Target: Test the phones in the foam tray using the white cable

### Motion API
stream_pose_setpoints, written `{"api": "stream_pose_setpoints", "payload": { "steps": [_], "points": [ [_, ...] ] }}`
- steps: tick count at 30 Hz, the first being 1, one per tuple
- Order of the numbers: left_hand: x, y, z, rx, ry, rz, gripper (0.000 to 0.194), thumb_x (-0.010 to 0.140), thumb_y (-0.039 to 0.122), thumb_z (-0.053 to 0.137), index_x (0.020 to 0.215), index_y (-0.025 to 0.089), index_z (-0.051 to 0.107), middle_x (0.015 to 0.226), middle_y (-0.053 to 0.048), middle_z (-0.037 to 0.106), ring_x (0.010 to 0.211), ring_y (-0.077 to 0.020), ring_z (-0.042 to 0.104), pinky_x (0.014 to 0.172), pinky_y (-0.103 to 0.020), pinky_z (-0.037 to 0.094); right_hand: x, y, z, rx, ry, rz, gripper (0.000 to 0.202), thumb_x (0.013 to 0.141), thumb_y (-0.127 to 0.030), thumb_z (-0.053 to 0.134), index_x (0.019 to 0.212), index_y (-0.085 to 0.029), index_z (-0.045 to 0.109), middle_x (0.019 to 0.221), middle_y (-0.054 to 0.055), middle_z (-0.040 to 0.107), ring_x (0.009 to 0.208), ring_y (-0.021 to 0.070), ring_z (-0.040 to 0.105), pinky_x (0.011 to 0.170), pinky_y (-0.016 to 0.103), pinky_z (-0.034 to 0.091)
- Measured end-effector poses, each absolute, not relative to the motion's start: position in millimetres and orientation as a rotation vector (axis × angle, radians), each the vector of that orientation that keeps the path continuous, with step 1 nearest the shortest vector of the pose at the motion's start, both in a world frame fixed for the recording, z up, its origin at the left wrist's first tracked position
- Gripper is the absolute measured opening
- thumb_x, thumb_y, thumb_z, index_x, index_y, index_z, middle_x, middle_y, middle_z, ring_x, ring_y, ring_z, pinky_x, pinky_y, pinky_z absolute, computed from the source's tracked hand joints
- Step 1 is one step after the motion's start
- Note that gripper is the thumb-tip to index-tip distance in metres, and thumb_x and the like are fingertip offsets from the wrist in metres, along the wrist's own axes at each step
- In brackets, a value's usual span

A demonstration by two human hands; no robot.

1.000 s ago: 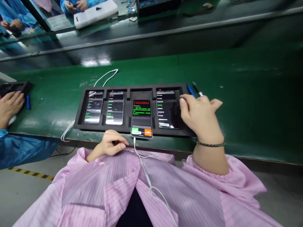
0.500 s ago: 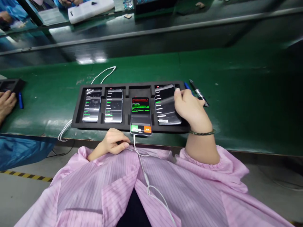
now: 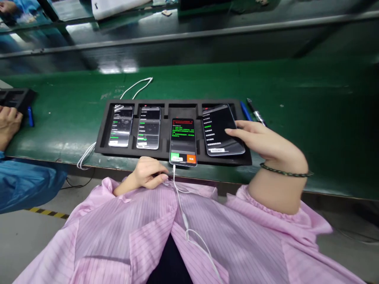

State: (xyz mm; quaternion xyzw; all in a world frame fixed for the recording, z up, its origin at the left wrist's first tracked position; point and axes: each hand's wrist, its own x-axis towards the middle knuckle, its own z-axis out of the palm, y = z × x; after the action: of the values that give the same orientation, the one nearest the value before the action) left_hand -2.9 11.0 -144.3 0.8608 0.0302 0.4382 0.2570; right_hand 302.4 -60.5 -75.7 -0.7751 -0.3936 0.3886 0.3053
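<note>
My right hand [image 3: 251, 136] grips the right edge of a smartphone [image 3: 217, 128], thumb on the screen. That phone lies tilted over the right-most compartment of a black foam tray [image 3: 177, 105]. Left of it, a smartphone [image 3: 182, 140] with red and green text and an orange button rests over the tray's front edge, a white earphone cable [image 3: 174, 171] plugged into its lower end. Two more smartphones [image 3: 121, 125] sit in the left compartments. My left hand [image 3: 149, 172] rests at the table edge near the cabled phone, fingers curled; what they hold, if anything, is hidden.
A blue pen [image 3: 245, 111] and a black-and-clear pen [image 3: 256, 112] lie right of the tray. A white cable [image 3: 136, 85] runs behind it. At far left are a co-worker's hand [image 3: 10, 122], another black tray [image 3: 25, 98] and a blue pen [image 3: 30, 116]. A raised shelf [image 3: 189, 37] spans the back.
My right hand has shifted from the phone's upper right corner down to its right side, and the phone's angle has changed. The view has moved slightly. My left hand stays put.
</note>
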Motion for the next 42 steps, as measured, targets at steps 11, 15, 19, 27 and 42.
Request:
{"api": "stream_pose_setpoints", "payload": {
  "steps": [11, 15, 19, 27, 42],
  "points": [
    [2, 7, -143, 2.732, 0.208, 0.981, 0.041, 0.102, 0.047, 0.042, 0.123, 0.015, 0.057, 0.121, -0.015, 0.073, 0.067, -0.0124, 0.071, 0.051, -0.021, 0.048, 296, -110, -55, -2.359, -1.076, 0.716, 0.092, 0.060, -0.106, 0.031, 0.053, -0.021, 0.064, 0.092, 0.016, 0.073, 0.083, 0.0304, 0.064, 0.069, 0.040, 0.048],
    [-1, 8, -143, 2.566, 0.177, 1.215, 0.037, 0.099, 0.046, 0.047, 0.119, 0.018, 0.058, 0.112, -0.014, 0.074, 0.067, -0.0131, 0.069, 0.053, -0.022, 0.049, 300, -133, -55, -2.179, -0.996, 0.429, 0.088, 0.069, -0.103, 0.037, 0.056, -0.021, 0.067, 0.100, 0.017, 0.074, 0.069, 0.0223, 0.059, 0.056, 0.036, 0.040],
    [-2, 2, -137, 2.461, 0.210, 1.269, 0.025, 0.097, 0.036, 0.050, 0.084, 0.018, 0.061, 0.059, 0.002, 0.063, 0.046, -0.0094, 0.055, 0.047, -0.020, 0.040, 303, -138, -80, -2.019, -1.032, 0.330, 0.082, 0.078, -0.096, 0.039, 0.066, -0.020, 0.068, 0.088, 0.017, 0.075, 0.069, 0.0223, 0.061, 0.064, 0.038, 0.045],
    [12, -20, -127, 2.362, 0.782, 0.714, 0.041, 0.093, 0.038, 0.060, 0.058, 0.016, 0.061, 0.043, 0.005, 0.050, 0.038, -0.0052, 0.040, 0.045, -0.019, 0.030, 294, -120, -136, -1.836, -1.301, -0.021, 0.066, 0.101, -0.067, 0.033, 0.067, -0.021, 0.066, 0.073, 0.009, 0.064, 0.073, 0.0216, 0.062, 0.069, 0.037, 0.047],
    [31, -20, -107, 2.211, 1.103, 0.322, 0.042, 0.093, 0.029, 0.045, 0.054, 0.019, 0.035, 0.048, 0.006, 0.029, 0.046, -0.0080, 0.026, 0.053, -0.026, 0.020, 283, -138, -150, -1.752, -1.377, -0.076, 0.063, 0.105, -0.059, 0.029, 0.073, -0.020, 0.066, 0.075, 0.007, 0.059, 0.072, 0.0212, 0.055, 0.071, 0.040, 0.042]
  ]
}}
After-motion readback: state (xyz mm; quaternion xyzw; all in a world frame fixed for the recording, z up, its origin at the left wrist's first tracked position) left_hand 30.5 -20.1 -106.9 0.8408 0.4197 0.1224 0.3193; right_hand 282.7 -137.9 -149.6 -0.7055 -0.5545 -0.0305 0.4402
